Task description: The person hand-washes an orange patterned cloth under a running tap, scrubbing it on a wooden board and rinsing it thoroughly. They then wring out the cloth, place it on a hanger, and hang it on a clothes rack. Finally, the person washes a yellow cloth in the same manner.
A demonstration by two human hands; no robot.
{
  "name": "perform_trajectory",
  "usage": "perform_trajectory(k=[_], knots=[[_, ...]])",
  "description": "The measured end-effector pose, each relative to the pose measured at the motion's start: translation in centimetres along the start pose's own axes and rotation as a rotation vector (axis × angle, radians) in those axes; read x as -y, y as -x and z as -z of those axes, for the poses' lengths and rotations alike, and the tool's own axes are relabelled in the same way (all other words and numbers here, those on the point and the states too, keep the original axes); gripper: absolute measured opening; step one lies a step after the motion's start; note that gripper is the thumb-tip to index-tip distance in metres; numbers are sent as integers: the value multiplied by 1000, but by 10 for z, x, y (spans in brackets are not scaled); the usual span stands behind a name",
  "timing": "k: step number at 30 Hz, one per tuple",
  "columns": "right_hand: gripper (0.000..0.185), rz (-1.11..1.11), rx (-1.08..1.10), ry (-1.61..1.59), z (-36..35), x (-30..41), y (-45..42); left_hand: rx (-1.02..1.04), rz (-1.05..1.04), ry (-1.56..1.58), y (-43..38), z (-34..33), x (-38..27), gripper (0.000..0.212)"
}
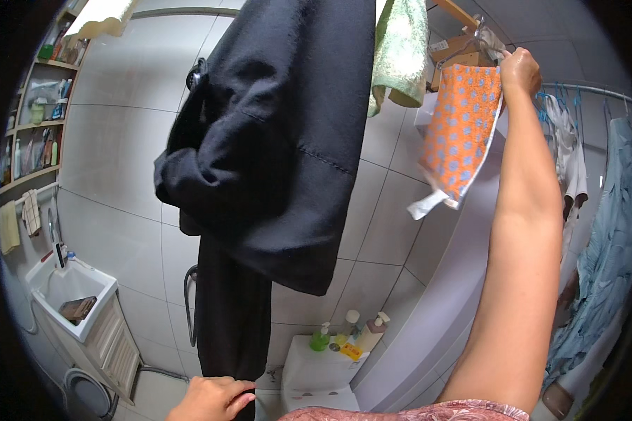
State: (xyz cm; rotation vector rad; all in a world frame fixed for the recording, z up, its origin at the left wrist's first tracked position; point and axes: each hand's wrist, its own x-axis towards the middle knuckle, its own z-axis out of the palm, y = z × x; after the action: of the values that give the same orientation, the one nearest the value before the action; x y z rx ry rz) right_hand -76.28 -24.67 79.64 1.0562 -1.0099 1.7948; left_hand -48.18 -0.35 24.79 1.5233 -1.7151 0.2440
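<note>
My right hand (520, 73) is raised at the upper right, its fingers closed at the end of a hanger (455, 55), from which hangs an orange towel with blue dots (461, 126) and a white tag. A large black garment (284, 147) with a button hangs before me. At the bottom, my left hand (216, 397) touches the lower end of its long black part (231, 316); its fingers are curled, and whether they grip the cloth is not plain. A pale green towel (400, 58) hangs between the garment and the orange towel.
A white sink (108, 287) on a cabinet stands left, below shelves of bottles (45, 123). Pump bottles (371, 331) stand on a toilet tank (300, 363) below. Blue clothes (611, 210) hang from a rail (590, 89) at the right, beyond a pale purple panel (442, 273).
</note>
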Motion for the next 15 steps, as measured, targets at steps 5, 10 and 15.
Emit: perform_trajectory(k=[5, 10, 15], knots=[[27, 87, -27, -28, -23, 17, -8, 16, 27, 19, -12, 7, 4, 17], [28, 63, -2, -4, -33, 26, -5, 24, 12, 70, -16, 5, 5, 15], [30, 44, 30, -53, -45, 19, -7, 47, 26, 82, -17, 6, 8, 14]])
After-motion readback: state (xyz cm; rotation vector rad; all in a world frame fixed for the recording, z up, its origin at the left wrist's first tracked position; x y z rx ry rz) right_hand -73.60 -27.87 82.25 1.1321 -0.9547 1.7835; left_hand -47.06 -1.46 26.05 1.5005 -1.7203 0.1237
